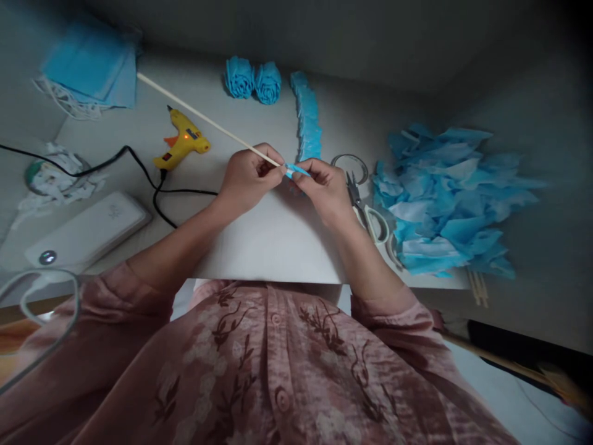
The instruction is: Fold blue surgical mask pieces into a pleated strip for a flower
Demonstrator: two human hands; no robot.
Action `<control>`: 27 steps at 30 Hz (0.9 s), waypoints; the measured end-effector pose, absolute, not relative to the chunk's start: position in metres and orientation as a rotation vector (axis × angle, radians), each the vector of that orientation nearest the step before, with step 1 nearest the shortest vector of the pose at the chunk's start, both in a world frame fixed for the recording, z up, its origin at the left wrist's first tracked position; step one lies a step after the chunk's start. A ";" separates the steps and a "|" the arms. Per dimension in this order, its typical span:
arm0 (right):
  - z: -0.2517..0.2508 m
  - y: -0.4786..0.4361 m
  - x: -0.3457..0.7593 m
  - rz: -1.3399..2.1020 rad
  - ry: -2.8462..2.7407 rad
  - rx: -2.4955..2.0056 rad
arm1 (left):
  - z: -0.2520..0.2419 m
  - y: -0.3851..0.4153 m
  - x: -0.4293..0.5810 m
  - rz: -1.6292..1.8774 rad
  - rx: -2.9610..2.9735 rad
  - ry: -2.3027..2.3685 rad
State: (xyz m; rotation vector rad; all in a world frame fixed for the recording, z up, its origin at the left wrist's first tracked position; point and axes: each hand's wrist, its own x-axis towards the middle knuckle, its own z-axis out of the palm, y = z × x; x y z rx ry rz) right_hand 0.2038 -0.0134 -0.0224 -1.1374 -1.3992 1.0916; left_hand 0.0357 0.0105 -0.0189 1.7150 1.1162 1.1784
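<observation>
A thin wooden stick [199, 115] slants from the upper left down to my hands. My left hand [252, 173] pinches it close to its lower end. At that end a small light-blue strip of material [296, 169] meets the stick, held between the fingers of my right hand [327, 185]. Whether the strip is wrapped around the tip or only touches it, I cannot tell. Beyond my hands lies a row of overlapping blue pieces [308, 117]. Left of it sit two rolled blue rosettes [254, 80] side by side.
A yellow glue gun [185, 141] with a lit orange light and black cord lies left. Blue face masks [88, 65], white scraps [60, 179] and a white power bank [92, 228] are further left. Scissors [368, 213], a tape ring [351, 165] and blue cut pieces [449, 198] lie right.
</observation>
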 end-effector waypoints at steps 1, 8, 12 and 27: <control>-0.021 -0.014 0.204 1.126 -1.387 -1.122 | -0.019 0.012 0.035 1.182 1.678 1.094; -0.016 -0.014 0.210 1.282 -1.352 -1.044 | -0.017 0.021 0.032 1.211 1.355 1.058; -0.022 -0.012 0.210 1.149 -1.362 -1.078 | -0.014 0.019 0.032 1.190 1.344 1.064; -0.025 -0.016 0.203 0.608 -1.494 -1.217 | -0.013 0.002 0.036 1.367 1.987 1.146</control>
